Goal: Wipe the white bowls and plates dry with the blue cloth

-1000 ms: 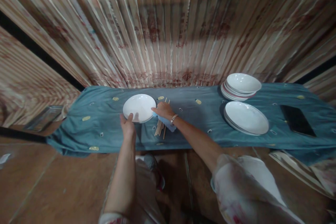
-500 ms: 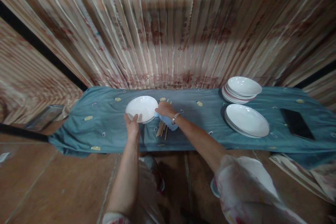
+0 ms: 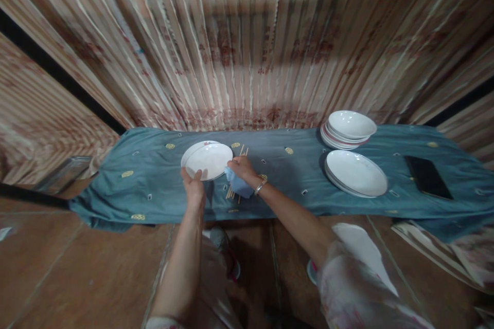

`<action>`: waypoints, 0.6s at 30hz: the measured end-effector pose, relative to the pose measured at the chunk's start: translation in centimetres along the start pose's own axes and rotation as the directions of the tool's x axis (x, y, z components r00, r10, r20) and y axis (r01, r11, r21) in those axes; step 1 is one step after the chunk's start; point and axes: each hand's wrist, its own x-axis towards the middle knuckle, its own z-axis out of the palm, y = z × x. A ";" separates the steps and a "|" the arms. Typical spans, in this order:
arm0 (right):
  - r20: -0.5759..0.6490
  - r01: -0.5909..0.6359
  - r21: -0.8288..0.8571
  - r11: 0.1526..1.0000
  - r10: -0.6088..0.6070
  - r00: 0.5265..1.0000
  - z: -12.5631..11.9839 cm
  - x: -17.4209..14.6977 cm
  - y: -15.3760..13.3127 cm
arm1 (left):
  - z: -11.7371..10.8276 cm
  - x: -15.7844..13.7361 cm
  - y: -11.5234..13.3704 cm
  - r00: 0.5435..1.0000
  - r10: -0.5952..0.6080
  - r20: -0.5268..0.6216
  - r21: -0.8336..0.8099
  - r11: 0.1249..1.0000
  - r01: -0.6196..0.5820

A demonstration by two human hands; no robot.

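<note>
Two white plates overlap at the left part of the cloth-covered table: an upper plate [image 3: 213,159] sits shifted right over a lower plate [image 3: 187,157], whose rim and a bit of red pattern show. My left hand [image 3: 193,184] grips the near left edge, thumb over the rim; its fingers are partly hidden. My right hand [image 3: 244,168] is closed on a light blue cloth [image 3: 240,186] at the right rim of the upper plate. Beneath that cloth and hand lie several wooden chopsticks [image 3: 230,194], partly covered.
Toward the right stand a stack of white bowls [image 3: 349,126] and, in front of it, a stack of white plates [image 3: 355,172]. A black tablet or phone [image 3: 428,177] lies farther right. A teal cloth [image 3: 285,185] covers the table, with a striped curtain [image 3: 247,51] behind.
The upper plate has slid right off the lower one, exposing the lower plate's left and far rim. My right hand stays at its right rim with the cloth. The view has shifted slightly.
</note>
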 end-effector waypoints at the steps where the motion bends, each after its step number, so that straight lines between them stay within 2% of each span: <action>1: -0.015 0.002 0.043 0.999 -0.001 1.000 -0.2 -0.3 0.3 | 0.2 -0.4 0.2 0.999 0.011 -0.039 -0.002 1.000 -0.011; 5: -0.075 0.012 0.198 0.980 0.003 0.997 -1.8 -2.0 1.8 | 1.6 -2.4 1.1 0.988 0.085 -0.131 0.009 0.996 -0.085; 8: -0.129 0.032 0.293 0.956 0.007 0.992 -3.8 -3.5 3.3 | 3.0 -3.8 1.6 0.991 0.102 -0.082 -0.041 0.994 -0.105; 10: -0.167 0.046 0.348 0.936 0.014 0.986 -5.3 -4.5 4.4 | 4.2 -4.7 1.7 0.997 0.071 -0.042 -0.087 0.993 -0.075; 12: -0.194 0.052 0.398 0.916 0.028 0.980 -6.8 -5.4 5.6 | 5.4 -5.5 1.7 1.000 -0.005 -0.020 -0.139 0.990 0.002; 13: -0.206 0.053 0.421 0.906 0.039 0.978 -7.4 -5.8 6.2 | 6.0 -5.9 1.7 0.998 -0.063 0.030 -0.182 0.981 0.067; 14: -0.212 0.051 0.442 0.896 0.049 0.976 -8.1 -6.1 6.7 | 6.5 -6.4 1.6 0.984 -0.124 0.125 -0.213 0.966 0.149; 16: -0.224 0.045 0.476 0.878 0.071 0.972 -9.2 -6.6 7.8 | 7.6 -7.2 1.5 0.912 -0.272 0.306 -0.227 0.910 0.348; 18: -0.229 0.037 0.499 0.866 0.091 0.969 -10.2 -7.0 8.8 | 8.6 -8.0 1.4 0.848 -0.338 0.408 -0.213 0.868 0.448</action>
